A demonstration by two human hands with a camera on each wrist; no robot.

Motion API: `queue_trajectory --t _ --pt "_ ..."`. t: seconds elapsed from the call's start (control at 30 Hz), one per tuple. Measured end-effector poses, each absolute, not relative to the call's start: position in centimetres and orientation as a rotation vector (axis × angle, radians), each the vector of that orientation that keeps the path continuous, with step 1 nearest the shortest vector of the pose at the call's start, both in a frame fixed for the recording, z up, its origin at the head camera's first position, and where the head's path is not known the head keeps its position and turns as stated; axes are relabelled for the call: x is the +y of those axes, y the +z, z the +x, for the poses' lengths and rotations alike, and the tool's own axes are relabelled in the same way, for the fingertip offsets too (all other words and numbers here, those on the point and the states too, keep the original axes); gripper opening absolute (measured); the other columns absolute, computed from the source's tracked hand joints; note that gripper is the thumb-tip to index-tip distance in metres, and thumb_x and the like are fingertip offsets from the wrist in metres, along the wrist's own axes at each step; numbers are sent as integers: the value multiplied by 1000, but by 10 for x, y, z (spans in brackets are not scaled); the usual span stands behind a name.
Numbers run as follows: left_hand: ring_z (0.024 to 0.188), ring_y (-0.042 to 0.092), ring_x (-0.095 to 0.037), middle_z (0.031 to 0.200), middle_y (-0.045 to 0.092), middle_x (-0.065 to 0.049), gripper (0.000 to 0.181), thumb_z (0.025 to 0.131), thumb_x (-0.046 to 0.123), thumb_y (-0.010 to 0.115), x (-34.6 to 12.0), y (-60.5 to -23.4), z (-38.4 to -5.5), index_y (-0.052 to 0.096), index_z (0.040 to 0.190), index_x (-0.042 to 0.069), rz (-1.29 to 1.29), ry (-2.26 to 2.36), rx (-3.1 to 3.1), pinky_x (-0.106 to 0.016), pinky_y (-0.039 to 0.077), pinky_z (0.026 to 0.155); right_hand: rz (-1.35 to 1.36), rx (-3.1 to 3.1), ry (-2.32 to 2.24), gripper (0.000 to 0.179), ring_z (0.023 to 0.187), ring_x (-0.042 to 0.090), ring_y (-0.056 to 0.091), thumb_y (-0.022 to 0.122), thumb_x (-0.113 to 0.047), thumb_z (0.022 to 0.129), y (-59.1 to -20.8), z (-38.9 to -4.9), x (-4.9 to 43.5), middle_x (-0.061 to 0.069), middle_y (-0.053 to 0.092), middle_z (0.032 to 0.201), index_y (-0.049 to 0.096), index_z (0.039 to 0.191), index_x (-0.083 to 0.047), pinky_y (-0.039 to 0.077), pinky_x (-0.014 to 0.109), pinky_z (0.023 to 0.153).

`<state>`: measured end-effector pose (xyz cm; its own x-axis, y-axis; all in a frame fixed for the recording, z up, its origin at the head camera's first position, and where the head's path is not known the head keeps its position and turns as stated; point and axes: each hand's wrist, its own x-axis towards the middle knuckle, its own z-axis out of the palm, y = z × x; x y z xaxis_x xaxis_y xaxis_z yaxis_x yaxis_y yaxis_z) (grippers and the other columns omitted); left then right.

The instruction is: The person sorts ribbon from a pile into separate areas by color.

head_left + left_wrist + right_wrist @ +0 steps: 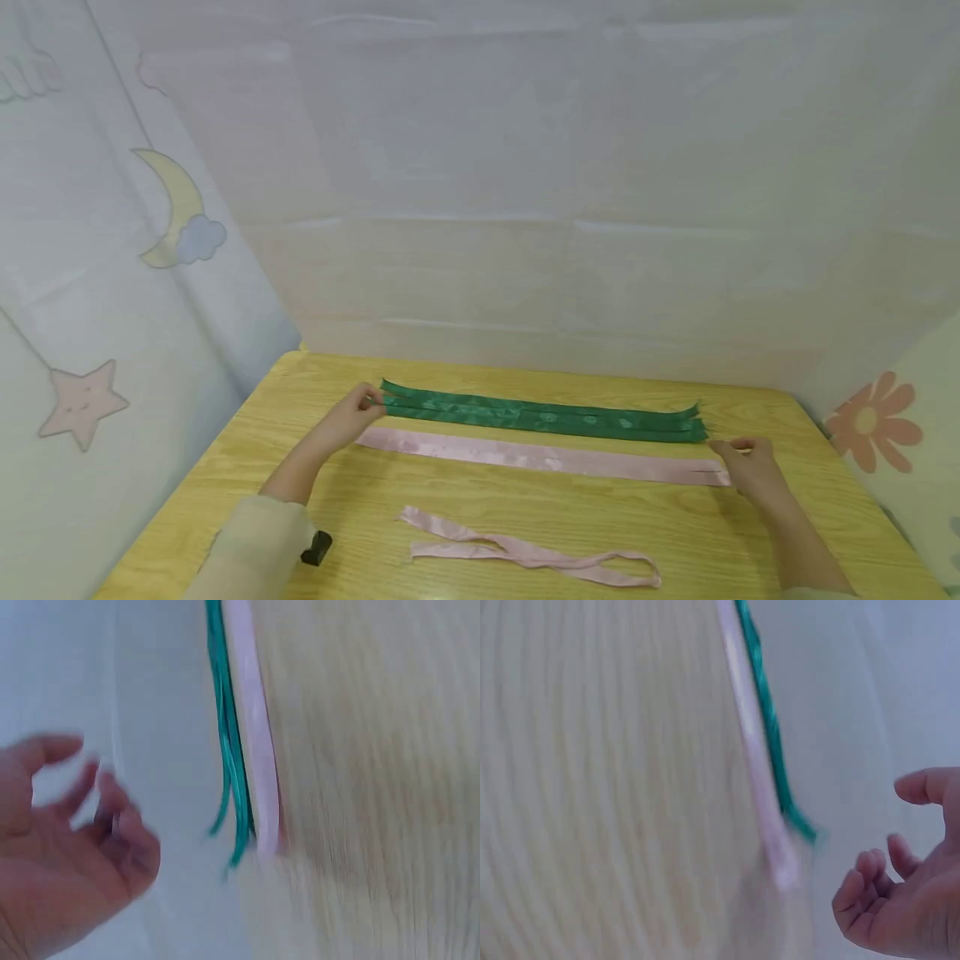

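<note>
Two green satin ribbon strips (540,417) lie side by side across the far part of the table, their frayed ends curling up. Just nearer runs a flat pink ribbon (525,455), with a slit showing at its right end. My left hand (352,419) hovers by the left ends; in the left wrist view its fingers (139,840) are loosely bent and hold nothing. Near the right ends is my right hand (753,471). Its thumb and fingers (855,892) stand apart in the right wrist view, with nothing between them.
A second pink ribbon (532,553), looped and crossed over itself, lies nearer on the wooden table (360,492). A small black object (317,548) shows beside the left sleeve (258,542). Pale printed cloth (480,167) hangs behind the table.
</note>
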<state>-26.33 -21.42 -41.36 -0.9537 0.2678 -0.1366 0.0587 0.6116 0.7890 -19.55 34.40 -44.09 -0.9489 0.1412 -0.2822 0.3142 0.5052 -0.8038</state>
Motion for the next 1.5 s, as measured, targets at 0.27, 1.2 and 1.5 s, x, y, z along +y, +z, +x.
queue_trajectory --t 0.27,1.2,1.5 --pt "78 49 -12 88 55 6 15 77 14 76 -170 -432 -236 70 91 13 875 832 2407 -27 44 67 35 2646 -1282 62 98 34 41 46 -44 96 -417 -191 274 23 34 110 26 125 7 41 40 74" --pt "67 54 -4 77 62 7 22 86 3 62 -96 -380 -209 50 103 11 1005 999 2174 -20 43 61 -814 2168 -1287 42 115 30 49 68 -27 85 -431 -190 119 2 57 122 58 123 -12 41 49 89" --pt "68 57 -3 76 60 9 22 84 10 69 -99 -374 -210 63 105 8 952 841 2336 -21 47 64 -899 2156 -1381 13 68 8 48 64 -23 89 -434 -191 117 -3 62 87 68 90 -10 43 22 59"
